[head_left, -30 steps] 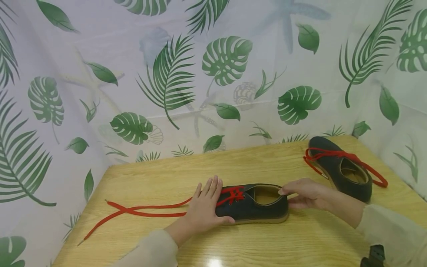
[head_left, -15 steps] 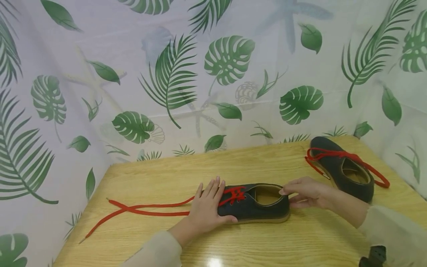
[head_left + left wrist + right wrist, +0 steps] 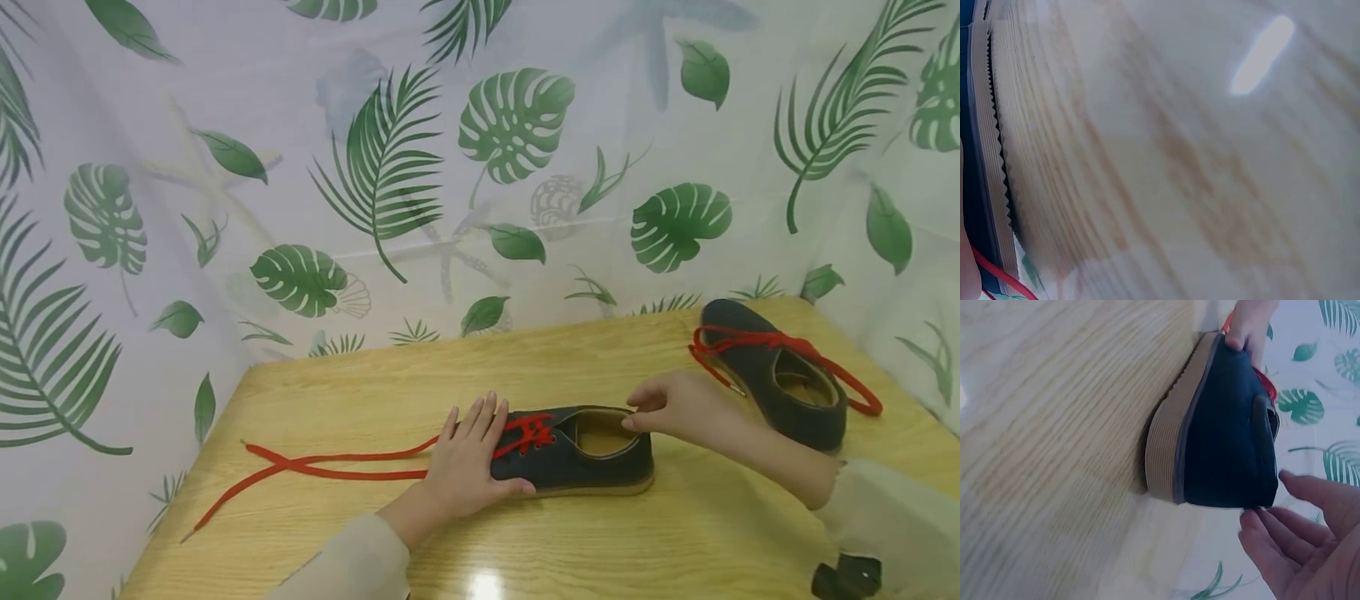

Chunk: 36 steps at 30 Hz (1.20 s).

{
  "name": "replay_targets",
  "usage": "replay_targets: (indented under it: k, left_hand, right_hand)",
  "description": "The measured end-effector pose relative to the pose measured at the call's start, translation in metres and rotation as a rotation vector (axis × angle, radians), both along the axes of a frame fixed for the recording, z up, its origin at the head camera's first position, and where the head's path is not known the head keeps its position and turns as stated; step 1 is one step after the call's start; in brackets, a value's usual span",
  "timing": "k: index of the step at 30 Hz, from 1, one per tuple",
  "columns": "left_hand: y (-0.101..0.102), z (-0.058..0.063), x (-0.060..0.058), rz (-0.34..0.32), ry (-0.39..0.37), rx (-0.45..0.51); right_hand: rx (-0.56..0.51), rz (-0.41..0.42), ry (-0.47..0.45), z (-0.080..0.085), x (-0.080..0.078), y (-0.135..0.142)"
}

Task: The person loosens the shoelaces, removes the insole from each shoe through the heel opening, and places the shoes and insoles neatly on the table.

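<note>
A dark navy shoe (image 3: 577,454) with a tan sole and red laces lies on the table in the head view, toe to the left. My left hand (image 3: 467,462) rests flat across its toe, fingers straight and thumb along the near side, hiding the toe and part of the laces. At the heel, my right hand (image 3: 678,408) has its fingertips right by the collar. In the right wrist view, thumb and fingers (image 3: 1260,544) are spread at the heel's top edge. The red laces (image 3: 352,475) run left from under my left hand and cross.
A second navy shoe (image 3: 772,375), its red laces looped over it, stands at the back right, near my right forearm. A leaf-patterned cloth (image 3: 510,208) backs the wood-grain table (image 3: 585,550). A black device (image 3: 847,575) sits at my right sleeve.
My right hand has lifted slightly from the heel, its lower fingers coming up from behind the shoe to the collar. The left hand and both shoes keep their places.
</note>
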<state>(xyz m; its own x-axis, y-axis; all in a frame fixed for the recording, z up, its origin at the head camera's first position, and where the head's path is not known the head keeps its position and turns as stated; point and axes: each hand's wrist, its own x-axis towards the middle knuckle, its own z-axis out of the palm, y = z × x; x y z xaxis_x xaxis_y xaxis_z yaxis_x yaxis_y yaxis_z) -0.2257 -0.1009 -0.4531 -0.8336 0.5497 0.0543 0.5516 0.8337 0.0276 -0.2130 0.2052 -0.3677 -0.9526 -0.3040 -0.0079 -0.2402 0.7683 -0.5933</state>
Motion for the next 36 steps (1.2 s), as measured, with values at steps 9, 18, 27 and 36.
replay_targets:
  k: [9, 18, 27, 36]
  left_hand:
    - [-0.001, 0.002, 0.001, 0.001, 0.0, 0.018]
    - [0.0, 0.002, 0.0, -0.001, 0.0, 0.017]
    - [-0.001, 0.001, 0.0, -0.006, -0.016, 0.031]
    - [-0.001, -0.003, -0.001, -0.007, 0.013, 0.052]
  right_hand:
    - [0.217, 0.054, 0.331, 0.017, 0.012, -0.025]
    - [0.317, 0.157, 0.278, 0.028, 0.008, -0.043]
    - [0.341, 0.257, 0.05, 0.029, -0.007, -0.056]
    - [0.258, 0.286, -0.058, 0.02, -0.02, -0.061]
